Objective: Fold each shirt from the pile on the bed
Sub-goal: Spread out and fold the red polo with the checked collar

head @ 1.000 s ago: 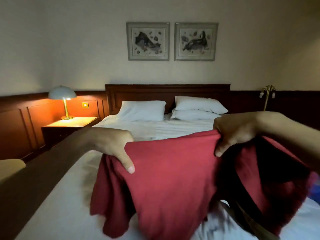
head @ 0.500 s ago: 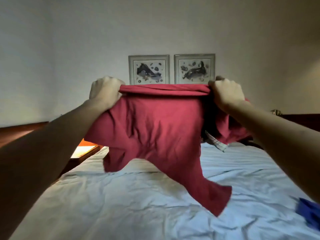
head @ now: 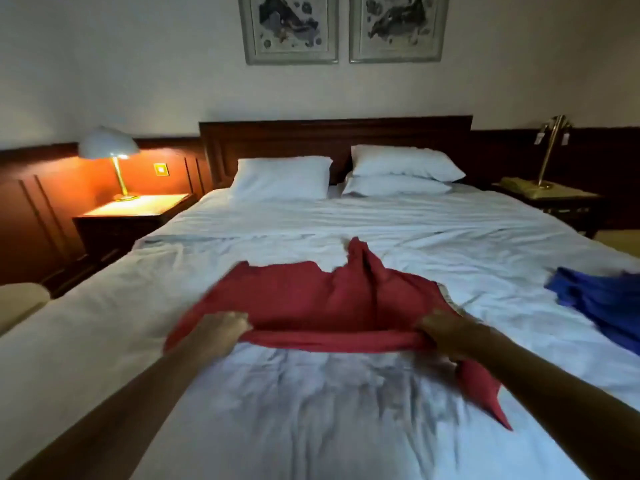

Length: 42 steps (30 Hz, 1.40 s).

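Red shirt (head: 311,299) is laid across the middle of the bed (head: 311,427), far part rumpled. Its near edge is gripped by the left hand (head: 221,330) and right hand (head: 446,336), fingers curled. Blue garment (head: 602,303) is noted well apart, right.

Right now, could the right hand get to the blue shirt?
Probably yes: only sheet separates the right hand from the blue shirt, but it grips the red shirt and must let go.
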Available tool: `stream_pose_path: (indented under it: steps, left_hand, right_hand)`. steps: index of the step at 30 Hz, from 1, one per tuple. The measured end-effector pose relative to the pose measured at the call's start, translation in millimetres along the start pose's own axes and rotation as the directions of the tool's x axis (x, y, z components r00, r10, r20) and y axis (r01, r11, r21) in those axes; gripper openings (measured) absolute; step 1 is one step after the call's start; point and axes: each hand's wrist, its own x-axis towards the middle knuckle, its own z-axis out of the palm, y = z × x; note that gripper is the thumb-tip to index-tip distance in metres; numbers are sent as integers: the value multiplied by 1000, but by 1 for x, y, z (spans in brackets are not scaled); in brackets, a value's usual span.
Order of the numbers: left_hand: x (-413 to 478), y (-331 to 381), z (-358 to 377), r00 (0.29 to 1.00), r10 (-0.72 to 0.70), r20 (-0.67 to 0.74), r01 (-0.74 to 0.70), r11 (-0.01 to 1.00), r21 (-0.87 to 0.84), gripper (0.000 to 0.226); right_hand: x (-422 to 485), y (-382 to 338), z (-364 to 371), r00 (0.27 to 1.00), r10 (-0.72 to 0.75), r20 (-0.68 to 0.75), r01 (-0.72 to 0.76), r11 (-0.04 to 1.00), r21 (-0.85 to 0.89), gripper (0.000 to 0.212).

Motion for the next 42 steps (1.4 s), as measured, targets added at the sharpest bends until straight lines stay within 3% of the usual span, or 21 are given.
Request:
stream_pose_path:
  steps: [2,6,8,9,11,13,15,18,21,23,28,42]
  left_hand:
    - [-28,14,25,994,13,107,-18,999,43,47]
    - [-67,17,33,989,-15,146,3,997,79,49]
    - [-80,12,27,989,-34,142,25,998,62,49]
    - [-85,10,22,984,-41,171,33,998,50,50]
    - [-93,7,16,947,-53,316,64,998,-25,49]
    - [-103,10,10,843,-20,537,150,969,-199,60]
    - [-109,17,7,757,14,654,222,935,-277,74]
    - [-111,33,12,836,40,548,179,923,-342,74]
    - [-105,58,19,930,32,366,165,854,-493,77]
    - [-98,74,28,960,-4,282,173,798,-578,71]
    - [-92,110,63,918,-104,383,298,817,-494,77]
    - [-87,106,90,904,-160,397,353,803,-480,83]
  right_hand:
    - [-30,-24,19,973,-21,228,23,1000,-5,49]
    - [-60,-43,22,974,-43,224,31,998,57,57]
    - [-72,-52,9,958,-67,280,41,994,99,50]
    - [-77,-57,-2,926,-76,370,25,990,142,42]
    - [-89,-71,-29,769,-115,629,-139,930,340,18]
    - [-98,-79,-47,623,-237,746,-313,798,516,31]
    - [-103,-79,-47,659,-234,715,-371,725,580,42]
    - [-98,-80,-18,859,-41,511,-330,719,611,36]
    - [-86,-84,24,943,60,328,-234,820,522,48]
    - [-75,-94,59,924,128,360,-308,807,504,63]
    - [-68,-136,118,882,423,205,-470,803,365,62]
    - [-65,-142,122,842,482,243,-539,770,340,61]
